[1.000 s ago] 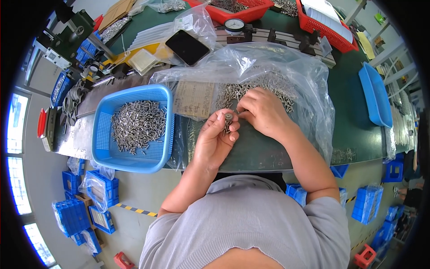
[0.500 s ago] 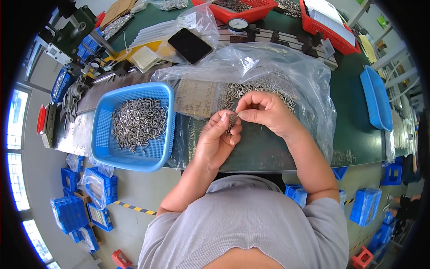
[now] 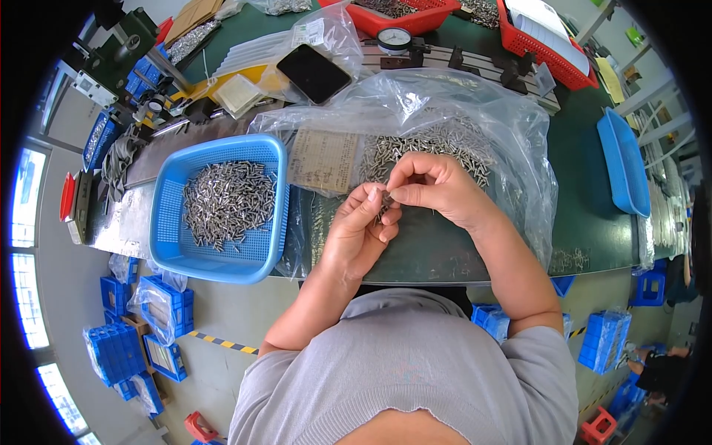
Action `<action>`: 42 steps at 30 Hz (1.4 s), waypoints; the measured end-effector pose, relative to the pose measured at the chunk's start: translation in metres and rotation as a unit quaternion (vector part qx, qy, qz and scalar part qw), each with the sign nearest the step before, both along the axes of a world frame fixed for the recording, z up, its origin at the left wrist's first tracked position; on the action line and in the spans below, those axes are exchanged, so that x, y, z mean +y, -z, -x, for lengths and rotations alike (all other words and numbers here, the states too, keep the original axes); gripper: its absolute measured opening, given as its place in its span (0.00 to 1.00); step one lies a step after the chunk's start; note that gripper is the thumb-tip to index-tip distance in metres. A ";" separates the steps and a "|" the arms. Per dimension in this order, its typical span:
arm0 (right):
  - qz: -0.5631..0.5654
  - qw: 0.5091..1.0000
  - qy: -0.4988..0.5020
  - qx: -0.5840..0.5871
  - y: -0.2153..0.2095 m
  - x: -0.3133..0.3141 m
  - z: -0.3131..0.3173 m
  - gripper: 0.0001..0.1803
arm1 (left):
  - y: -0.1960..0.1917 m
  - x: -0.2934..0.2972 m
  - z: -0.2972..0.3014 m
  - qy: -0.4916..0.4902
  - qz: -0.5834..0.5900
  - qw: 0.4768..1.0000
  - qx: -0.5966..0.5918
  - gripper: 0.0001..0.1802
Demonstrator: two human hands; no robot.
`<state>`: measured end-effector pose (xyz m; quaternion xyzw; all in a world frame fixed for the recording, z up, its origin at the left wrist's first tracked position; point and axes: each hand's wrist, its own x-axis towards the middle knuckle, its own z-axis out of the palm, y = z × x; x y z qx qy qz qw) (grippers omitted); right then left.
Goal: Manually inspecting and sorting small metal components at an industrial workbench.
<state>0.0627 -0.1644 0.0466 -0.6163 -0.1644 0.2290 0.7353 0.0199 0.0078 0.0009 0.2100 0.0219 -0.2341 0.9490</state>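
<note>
My left hand (image 3: pixel 363 220) is closed around a few small metal pins (image 3: pixel 383 211), their ends showing between thumb and fingers. Thumb and forefinger of my right hand (image 3: pixel 437 189) are pinched together against the left fingertips; whatever is in that pinch is too small to make out. Behind both hands, a heap of small metal pins (image 3: pixel 386 150) lies in a clear plastic bag (image 3: pixel 519 148) spread on the green table. A brown card (image 3: pixel 323 159) with writing lies under the plastic beside the heap. To the left, a blue basket (image 3: pixel 165 248) holds many similar pins (image 3: pixel 226 204).
Behind the bag are a phone (image 3: pixel 314 73), a dial gauge (image 3: pixel 394 40) on a metal rail, and red baskets (image 3: pixel 549 63). A blue tray (image 3: pixel 623 163) stands at the right table edge. Blue crates (image 3: pixel 165 308) sit on the floor.
My right fingertips have come in slightly, closer against the left thumb and finger. The left hand has barely moved.
</note>
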 end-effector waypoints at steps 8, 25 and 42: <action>0.009 1.000 -0.021 -0.022 0.005 -0.001 -0.002 0.04 | -0.002 0.000 0.001 0.000 -0.010 1.000 0.004 0.07; 0.116 0.978 0.006 -0.175 0.000 -0.006 -0.002 0.06 | -0.001 -0.002 0.000 -0.005 -0.028 1.000 0.004 0.12; 0.412 0.760 0.130 -0.485 0.027 0.006 -0.008 0.09 | 0.003 0.000 -0.002 -0.023 0.016 1.000 -0.005 0.12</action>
